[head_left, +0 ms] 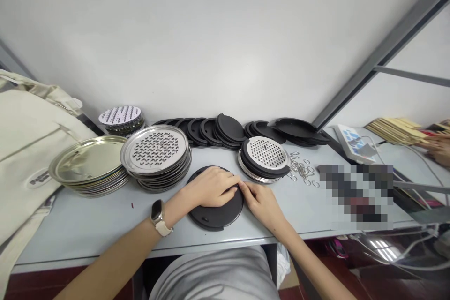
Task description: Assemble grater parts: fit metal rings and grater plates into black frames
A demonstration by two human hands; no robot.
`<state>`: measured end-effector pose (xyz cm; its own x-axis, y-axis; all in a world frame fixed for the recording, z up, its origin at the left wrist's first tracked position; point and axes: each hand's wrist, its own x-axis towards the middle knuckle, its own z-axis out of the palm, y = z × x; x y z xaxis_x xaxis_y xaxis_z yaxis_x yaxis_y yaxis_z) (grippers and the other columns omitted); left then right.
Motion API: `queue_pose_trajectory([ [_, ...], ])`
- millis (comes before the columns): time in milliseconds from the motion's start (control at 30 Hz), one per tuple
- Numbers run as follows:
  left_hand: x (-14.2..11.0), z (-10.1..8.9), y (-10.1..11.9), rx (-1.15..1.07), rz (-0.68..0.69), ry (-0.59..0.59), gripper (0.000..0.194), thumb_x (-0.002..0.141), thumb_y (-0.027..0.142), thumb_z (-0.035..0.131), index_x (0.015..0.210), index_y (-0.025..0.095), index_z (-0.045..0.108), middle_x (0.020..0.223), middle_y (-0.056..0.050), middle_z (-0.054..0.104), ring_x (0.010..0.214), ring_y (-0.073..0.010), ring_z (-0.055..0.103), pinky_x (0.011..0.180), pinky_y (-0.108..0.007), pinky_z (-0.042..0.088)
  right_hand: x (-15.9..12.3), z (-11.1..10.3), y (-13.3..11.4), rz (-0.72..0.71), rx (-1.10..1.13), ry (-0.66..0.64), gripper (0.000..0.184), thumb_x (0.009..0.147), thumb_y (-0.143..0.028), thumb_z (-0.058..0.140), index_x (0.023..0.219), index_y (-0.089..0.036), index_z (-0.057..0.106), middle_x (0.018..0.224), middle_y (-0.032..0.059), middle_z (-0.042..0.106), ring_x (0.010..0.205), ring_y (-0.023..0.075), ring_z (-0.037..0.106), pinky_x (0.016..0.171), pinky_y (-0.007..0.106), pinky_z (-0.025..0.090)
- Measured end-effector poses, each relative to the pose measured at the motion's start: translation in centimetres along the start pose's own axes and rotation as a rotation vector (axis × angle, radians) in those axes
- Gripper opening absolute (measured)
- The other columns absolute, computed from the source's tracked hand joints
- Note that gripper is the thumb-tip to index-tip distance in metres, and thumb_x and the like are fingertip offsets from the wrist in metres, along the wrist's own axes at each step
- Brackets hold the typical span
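A round black plastic disc (215, 215) lies flat on the grey table (87, 229) in front of me. My left hand (211, 187) rests palm down on top of it, fingers together and curled toward its right rim. My right hand (262, 202) touches that same right rim, its fingertips pinched together beside the left hand's fingertips. Whether anything small sits between the fingers is hidden. A watch is on my left wrist.
A stack of perforated metal discs (158, 154) and plain metal plates (87, 164) at left. Black discs (228, 130) line the wall. A grater disc on black rings (265, 154), loose wire rings (301, 168), a cream bag (24, 136), another person's hand (439, 147) far right.
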<state>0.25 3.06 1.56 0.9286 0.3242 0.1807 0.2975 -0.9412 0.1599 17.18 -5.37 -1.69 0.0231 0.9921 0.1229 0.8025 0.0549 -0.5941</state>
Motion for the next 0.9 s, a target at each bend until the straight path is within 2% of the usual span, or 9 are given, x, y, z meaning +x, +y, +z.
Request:
queue_pose_trajectory([
  [133, 0.1, 0.0, 0.0, 0.01, 0.005, -0.008, 0.019, 0.092, 0.027, 0.045, 0.095, 0.017, 0.06, 0.089, -0.008, 0.069, 0.081, -0.0224, 0.066, 0.075, -0.033, 0.047, -0.1, -0.2, 0.2, -0.013, 0.07, -0.011, 0.053, 0.099, -0.047, 0.028, 0.058, -0.02, 0.048, 0.053, -0.0009, 0.05, 0.051, 0.0143, 0.046, 0.052, 0.025, 0.032],
  [333, 0.1, -0.2, 0.1, 0.122, -0.074, -0.03, 0.024, 0.089, 0.037, 0.048, 0.089, 0.016, 0.059, 0.078, -0.009, 0.07, 0.069, -0.0248, 0.066, 0.062, -0.033, 0.045, -0.1, -0.3, 0.4, -0.037, 0.08, -0.03, 0.052, 0.1, -0.045, 0.027, 0.056, -0.02, 0.041, 0.051, -0.0029, 0.042, 0.049, 0.013, 0.039, 0.051, 0.025, 0.03],
  [500, 0.1, -0.2, -0.2, 0.142, -0.047, -0.041, 0.031, 0.091, 0.041, 0.046, 0.076, 0.018, 0.061, 0.07, -0.007, 0.069, 0.064, -0.0221, 0.065, 0.057, -0.03, 0.04, -0.1, -0.6, 0.5, -0.083, 0.017, -0.064, 0.048, 0.1, -0.04, 0.029, 0.059, -0.02, 0.045, 0.054, -0.0019, 0.048, 0.052, 0.0136, 0.044, 0.053, 0.025, 0.029],
  [667, -0.1, -0.1, -0.7, 0.08, 0.018, -0.011, 0.03, 0.092, 0.039, 0.046, 0.074, 0.019, 0.061, 0.066, -0.003, 0.067, 0.061, -0.0179, 0.062, 0.055, -0.027, 0.034, 0.0, -1.0, 0.5, -0.123, -0.005, -0.107, 0.048, 0.1, -0.038, 0.029, 0.061, -0.019, 0.048, 0.055, -0.0012, 0.052, 0.053, 0.0137, 0.046, 0.054, 0.026, 0.029],
  [900, -0.2, -0.2, -1.1, 0.019, 0.04, 0.019, 0.032, 0.094, 0.039, 0.045, 0.072, 0.02, 0.058, 0.067, 0.0, 0.066, 0.061, -0.0152, 0.06, 0.055, -0.027, 0.028, 0.3, -1.4, 0.6, -0.131, -0.043, -0.149, 0.049, 0.101, -0.038, 0.029, 0.06, -0.019, 0.047, 0.054, -0.0016, 0.051, 0.052, 0.0133, 0.044, 0.053, 0.025, 0.027],
])
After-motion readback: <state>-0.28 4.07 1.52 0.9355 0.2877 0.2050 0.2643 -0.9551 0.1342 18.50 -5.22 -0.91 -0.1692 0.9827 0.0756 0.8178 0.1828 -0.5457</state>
